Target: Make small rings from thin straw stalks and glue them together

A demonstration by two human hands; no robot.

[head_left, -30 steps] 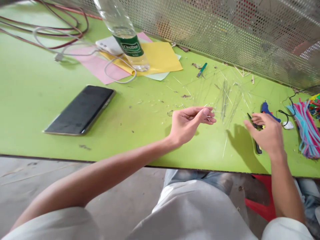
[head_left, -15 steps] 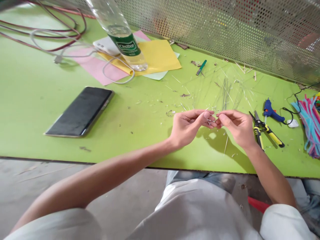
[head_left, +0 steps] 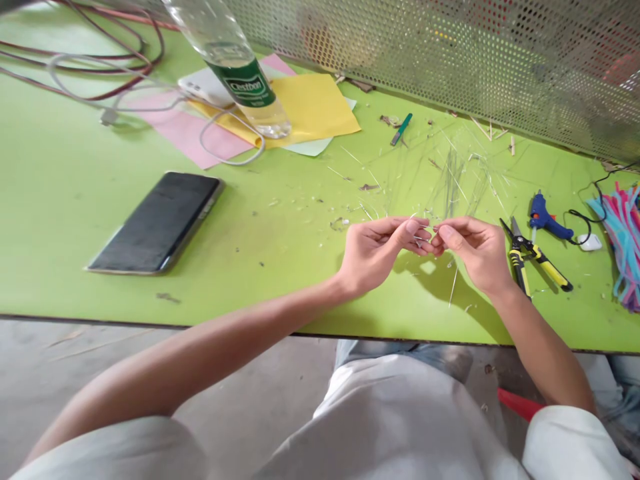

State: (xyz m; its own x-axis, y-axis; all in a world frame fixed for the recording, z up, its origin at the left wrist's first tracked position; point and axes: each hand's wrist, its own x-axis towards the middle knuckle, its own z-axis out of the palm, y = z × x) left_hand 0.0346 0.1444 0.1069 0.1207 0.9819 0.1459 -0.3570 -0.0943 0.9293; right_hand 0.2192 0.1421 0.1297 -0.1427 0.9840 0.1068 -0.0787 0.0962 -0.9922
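My left hand (head_left: 373, 253) is closed in a pinch, thumb against the fingers, on a thin silvery wire (head_left: 431, 227). Facing it, my right hand (head_left: 475, 253) pinches the same wire, or one touching it; the fingertips cover most of it. Both hands hover just over the green table (head_left: 280, 280), their fingertips nearly touching. Beyond them lies a loose spread of thin straight wires (head_left: 451, 180). Just right of my right hand rest yellow-and-black cutting pliers (head_left: 523, 248), jaws apart.
A blue glue gun (head_left: 543, 217) and a bundle of coloured pipe cleaners (head_left: 623, 240) lie right. Left are a black phone (head_left: 155, 223), a water bottle (head_left: 250, 93), yellow paper (head_left: 320, 107) and cables (head_left: 135, 87). A green knife (head_left: 401, 129) lies before the perforated metal screen (head_left: 450, 67).
The view has shifted slightly, so the table items sit a little differently. My hands keep the same pinch, with hardly any visible movement.
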